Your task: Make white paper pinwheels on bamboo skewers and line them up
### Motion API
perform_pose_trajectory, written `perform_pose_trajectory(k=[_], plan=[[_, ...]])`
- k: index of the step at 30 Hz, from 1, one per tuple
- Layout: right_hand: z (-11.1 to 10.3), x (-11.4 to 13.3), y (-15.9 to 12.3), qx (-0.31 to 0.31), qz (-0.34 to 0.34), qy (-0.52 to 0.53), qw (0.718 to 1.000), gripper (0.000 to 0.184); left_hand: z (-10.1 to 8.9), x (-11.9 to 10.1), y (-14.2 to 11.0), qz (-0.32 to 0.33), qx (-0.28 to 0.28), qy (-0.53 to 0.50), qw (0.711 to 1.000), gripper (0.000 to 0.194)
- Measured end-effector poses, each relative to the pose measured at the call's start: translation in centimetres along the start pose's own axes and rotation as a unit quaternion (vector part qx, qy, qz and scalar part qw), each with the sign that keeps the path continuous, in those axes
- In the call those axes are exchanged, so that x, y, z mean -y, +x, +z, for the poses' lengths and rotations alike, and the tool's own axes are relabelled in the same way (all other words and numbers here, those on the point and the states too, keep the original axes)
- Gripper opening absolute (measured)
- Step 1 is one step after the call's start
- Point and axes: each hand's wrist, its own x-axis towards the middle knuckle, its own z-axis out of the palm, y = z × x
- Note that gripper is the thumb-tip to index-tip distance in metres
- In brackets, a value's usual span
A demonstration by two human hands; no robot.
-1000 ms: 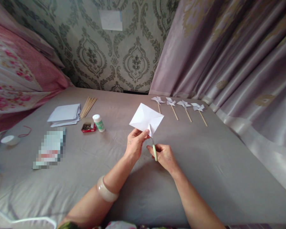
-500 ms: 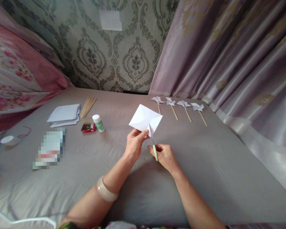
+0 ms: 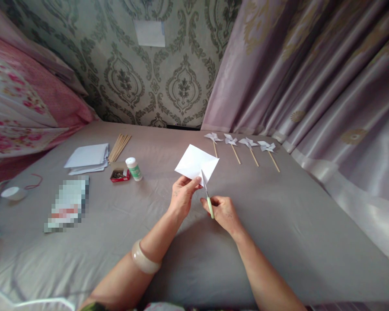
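A white square of paper (image 3: 196, 160) with crease lines is pinched at its near edge by my left hand (image 3: 182, 194), thumb on top. My right hand (image 3: 224, 211) is closed around the pale green handle of a pair of scissors (image 3: 210, 206). The scissors' blades reach into the corner of the paper nearest me, along a slit where the sheet stands slightly apart. Both hands are above the grey sheet (image 3: 181, 268). Part of the scissors is hidden by the paper and my right fingers.
Several paper pinwheels on sticks (image 3: 248, 143) lie at the back right. To the left are stacked white paper (image 3: 87, 156), wooden sticks (image 3: 119, 147), a red box of small metal pieces (image 3: 119, 175), a glue stick (image 3: 134, 169), a blurred packet (image 3: 68, 203) and a white cable (image 3: 26, 299).
The paper has tipped and shifted slightly left and toward me, the scissors still in its corner. Both hands keep their grip. The whole view has tilted a little upward.
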Motion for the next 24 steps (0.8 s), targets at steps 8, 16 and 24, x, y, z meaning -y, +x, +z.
perform_pose_trajectory(k=[8, 16, 24], plan=[[0.0, -0.4, 0.3, 0.026, 0.001, -0.017, 1.0, 0.04, -0.4, 0.2, 0.5, 0.007, -0.006, 0.015, 1.0, 0.025], [-2.2, 0.5, -1.2, 0.126, -0.016, -0.129, 0.984, 0.039, -1.8, 0.3, 1.4, 0.036, -0.025, 0.022, 0.999, 0.03], [-11.6, -3.1, -2.9, -0.095, 0.122, -0.435, 0.887, 0.033, -2.1, 0.3, 1.4, 0.007, -0.046, 0.028, 0.999, 0.035]])
